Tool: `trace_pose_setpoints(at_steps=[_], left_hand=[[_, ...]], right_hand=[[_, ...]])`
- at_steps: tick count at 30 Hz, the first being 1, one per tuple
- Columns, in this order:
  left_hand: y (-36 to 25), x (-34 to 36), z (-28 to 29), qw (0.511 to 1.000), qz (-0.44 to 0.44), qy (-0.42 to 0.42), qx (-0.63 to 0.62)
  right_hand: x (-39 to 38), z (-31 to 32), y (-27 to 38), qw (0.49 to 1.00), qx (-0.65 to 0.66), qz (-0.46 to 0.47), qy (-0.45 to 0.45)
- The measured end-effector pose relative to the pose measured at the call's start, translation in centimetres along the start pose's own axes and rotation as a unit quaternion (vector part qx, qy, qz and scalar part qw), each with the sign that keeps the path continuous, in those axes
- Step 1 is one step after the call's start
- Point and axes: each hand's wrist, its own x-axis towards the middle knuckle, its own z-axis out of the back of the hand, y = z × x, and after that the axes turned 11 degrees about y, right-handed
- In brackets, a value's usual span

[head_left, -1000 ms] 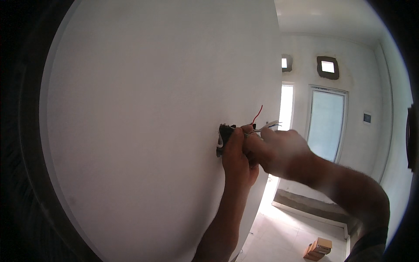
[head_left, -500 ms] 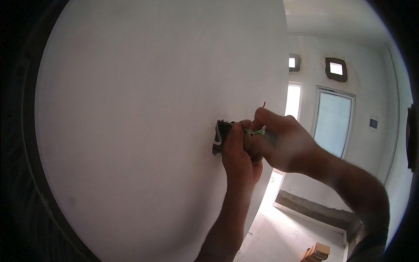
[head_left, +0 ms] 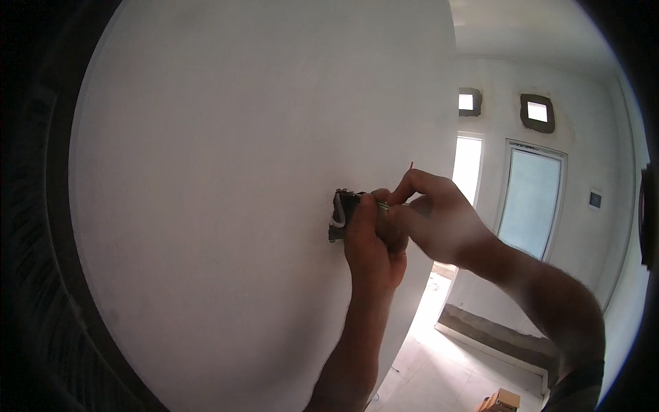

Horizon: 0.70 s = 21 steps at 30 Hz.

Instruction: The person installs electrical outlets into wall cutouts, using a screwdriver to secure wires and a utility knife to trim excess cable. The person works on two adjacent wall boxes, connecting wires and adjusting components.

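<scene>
A rough-edged wall opening with a dark recessed box [head_left: 336, 234] sits in the white wall, and a pale grey cable [head_left: 338, 213] curves inside it. My left hand [head_left: 371, 237] is closed at the opening's right side, thumb and fingers pinching a thin green wire [head_left: 383, 205]. My right hand [head_left: 434, 213] comes in from the right, with thumb and forefinger pinched together on the green wire just beyond my left fingers. A red wire tip [head_left: 412, 165] sticks up above my right forefinger. The wires' lower parts are hidden behind my fingers.
The wall [head_left: 206, 206] ends at an edge right of my hands. Beyond it are a frosted door [head_left: 532, 199], a small square vent opening [head_left: 537, 112], a wall switch [head_left: 595, 200] and a tiled floor [head_left: 439, 364] with a brown cardboard box [head_left: 506, 400].
My right hand has shifted slightly left, closer to my left fingers, and less of the green wire shows between them. The whole view has turned a little.
</scene>
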Motion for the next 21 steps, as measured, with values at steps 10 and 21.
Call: trace_pose_setpoints(at_steps=[10, 21], left_hand=[[-0.5, 0.2, 0.1, 0.999, -0.022, 0.030, -0.006], [-2.8, -3.3, -0.4, 0.781, -0.117, 0.009, 0.613]], right_hand=[[-0.3, -0.5, 0.6, 0.743, -0.650, 0.160, 0.021], [-3.6, -3.7, -6.2, 0.955, -0.170, 0.185, -0.159]])
